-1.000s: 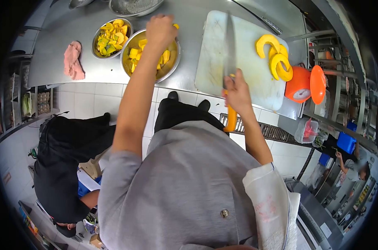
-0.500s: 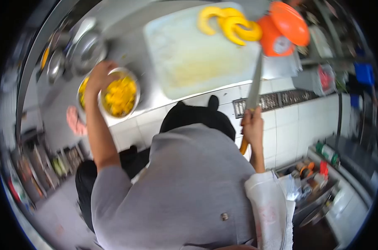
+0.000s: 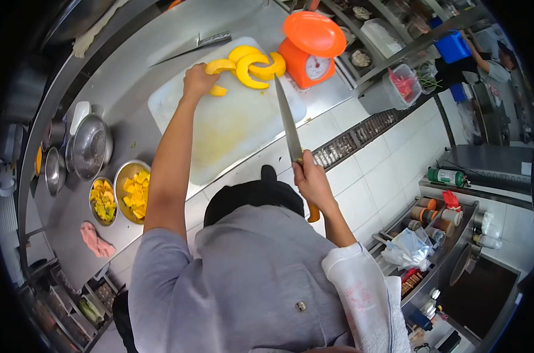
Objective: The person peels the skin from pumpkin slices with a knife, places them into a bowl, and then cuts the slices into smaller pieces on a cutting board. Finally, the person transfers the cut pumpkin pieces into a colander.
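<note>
My left hand (image 3: 197,81) is closed on the end of a curved yellow pumpkin slice (image 3: 219,91) at the far side of the white cutting board (image 3: 178,112). Beside it lie more pumpkin slices (image 3: 248,75), with the rind edge hard to make out. In my right hand (image 3: 313,182) is a large kitchen knife (image 3: 289,120), its fingers wrapped around the handle. The blade points away from me, and its tip overlaps the slices in view. A steel bowl of yellow pumpkin chunks (image 3: 137,191) stands left of the board, next to a smaller bowl of peelings (image 3: 102,203).
An orange scale (image 3: 314,53) stands right of the board. Behind the board lies another knife (image 3: 199,44). Steel bowls (image 3: 90,147) and a pink cloth (image 3: 96,240) are on the left counter. Another person (image 3: 491,65) is at the upper right, near a blue container (image 3: 453,47).
My left hand has moved from the bowl of chunks to the pumpkin slices and taken hold of one. My right hand still holds the knife. The view has turned.
</note>
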Demonstrator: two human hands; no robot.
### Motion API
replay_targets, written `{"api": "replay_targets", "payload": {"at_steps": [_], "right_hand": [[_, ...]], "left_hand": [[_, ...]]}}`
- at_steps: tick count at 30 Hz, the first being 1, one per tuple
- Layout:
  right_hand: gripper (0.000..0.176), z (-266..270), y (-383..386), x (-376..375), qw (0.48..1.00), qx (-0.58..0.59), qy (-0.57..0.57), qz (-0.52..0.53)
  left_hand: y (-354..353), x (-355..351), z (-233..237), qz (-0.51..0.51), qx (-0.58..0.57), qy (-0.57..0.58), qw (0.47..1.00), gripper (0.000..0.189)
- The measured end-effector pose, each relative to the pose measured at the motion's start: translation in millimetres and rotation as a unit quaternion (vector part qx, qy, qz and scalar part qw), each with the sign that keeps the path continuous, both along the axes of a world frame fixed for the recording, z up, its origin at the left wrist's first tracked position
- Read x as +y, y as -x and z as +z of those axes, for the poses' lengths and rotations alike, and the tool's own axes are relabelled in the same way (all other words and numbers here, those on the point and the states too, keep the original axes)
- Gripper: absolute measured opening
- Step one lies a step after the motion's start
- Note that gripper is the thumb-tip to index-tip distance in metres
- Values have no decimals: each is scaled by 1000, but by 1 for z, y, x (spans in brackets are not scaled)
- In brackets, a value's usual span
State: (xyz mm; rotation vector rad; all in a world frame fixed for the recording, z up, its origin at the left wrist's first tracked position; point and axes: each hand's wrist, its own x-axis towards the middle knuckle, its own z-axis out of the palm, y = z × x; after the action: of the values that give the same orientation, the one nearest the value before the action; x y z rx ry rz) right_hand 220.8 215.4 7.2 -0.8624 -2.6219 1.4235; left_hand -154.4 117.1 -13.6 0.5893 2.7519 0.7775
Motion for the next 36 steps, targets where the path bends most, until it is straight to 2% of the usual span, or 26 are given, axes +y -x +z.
{"api": "replay_targets", "payload": {"at_steps": [1, 2, 4, 6, 10, 11, 12, 17, 19, 21, 24, 27, 36], "right_hand": [[20, 1, -3, -2, 1000, -6, 1, 5], [19, -13, -8, -3, 998, 19, -46, 23], [18, -9, -9, -11, 995, -26, -68, 65], [19, 2, 0, -20, 984, -91, -71, 133], [21, 3, 25, -37, 962, -139, -90, 218], [24, 5, 31, -38, 952, -156, -110, 240], [24, 6, 36, -38, 949, -157, -112, 250], [27, 22, 53, -31, 911, -175, -214, 308], [25, 25, 57, -29, 908, -174, -215, 315], [20, 24, 60, -27, 908, -163, -216, 320], [18, -1, 83, -28, 906, -137, -207, 343], [22, -1, 96, -31, 908, -150, -204, 335], [26, 37, 80, -30, 890, -181, -214, 359]], "left_hand": [[-16, -17, 10, 4, -4, 12, 1000, 42], [-34, -35, 17, -1, 15, 51, 999, 43], [-76, -70, 12, -19, 16, 116, 993, 43], [-116, -96, 6, 52, 12, 116, 992, 43], [-155, -110, 2, 59, -6, 131, 990, 40], [-159, -110, 3, 30, 92, 74, 993, 38], [-162, -110, 5, 0, 192, 16, 981, 36], [-158, -105, -6, -38, 165, 14, 985, 37], [-155, -104, -12, -40, 168, 11, 985, 37], [-156, -103, -16, -16, 168, -48, 985, 38], [-158, -103, -18, -6, 163, -71, 984, 38], [-155, -105, -18, -5, 161, -70, 985, 39], [-150, -106, -13, -28, 154, -54, 986, 35]]}}
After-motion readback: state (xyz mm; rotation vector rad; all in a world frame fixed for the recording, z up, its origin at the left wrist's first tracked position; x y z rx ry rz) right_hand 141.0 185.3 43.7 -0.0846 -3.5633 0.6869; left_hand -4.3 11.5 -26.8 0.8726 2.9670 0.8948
